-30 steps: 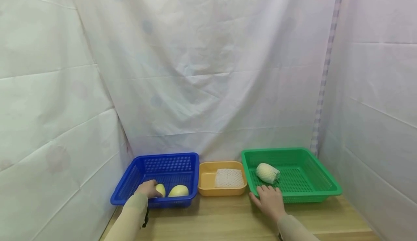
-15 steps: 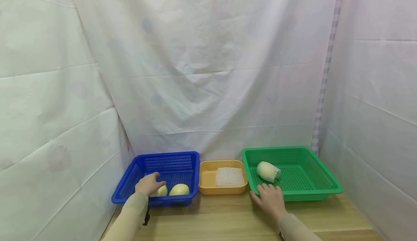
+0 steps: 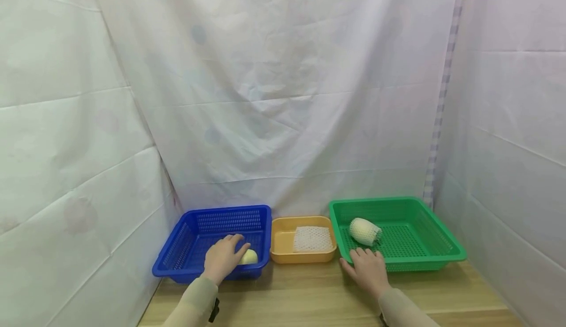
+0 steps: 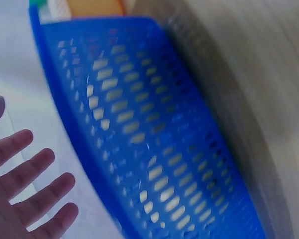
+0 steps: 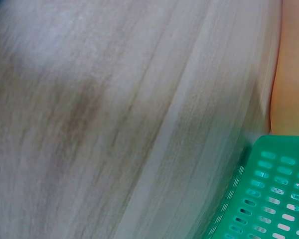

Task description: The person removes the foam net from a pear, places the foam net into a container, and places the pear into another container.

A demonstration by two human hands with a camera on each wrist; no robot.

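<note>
My left hand [image 3: 223, 257] hovers over the front of the blue basket [image 3: 190, 214], its fingers spread and holding nothing. Just right of the thumb a pale yellow fruit [image 3: 250, 257] shows in part; the hand covers the area to its left. In the left wrist view the spread fingers [image 4: 45, 191] stand beside the rim, and pale shapes show through the slotted wall. My right hand [image 3: 368, 270] rests on the front rim of the green basket [image 3: 433, 258]. Behind its fingertips lies a fruit in a white foam net [image 3: 364, 231]. The right wrist view does not show that hand.
Between the baskets stands a shallow yellow-orange tray [image 3: 279, 259] with flat white foam netting [image 3: 312, 239] in it. All three containers sit on a wooden table [image 3: 305, 292]. White cloth [image 3: 283, 96] hangs behind and on both sides.
My left hand has come off the left fruit and moved right, toward the other fruit, now hiding the left one. The right hand stays on the green rim.
</note>
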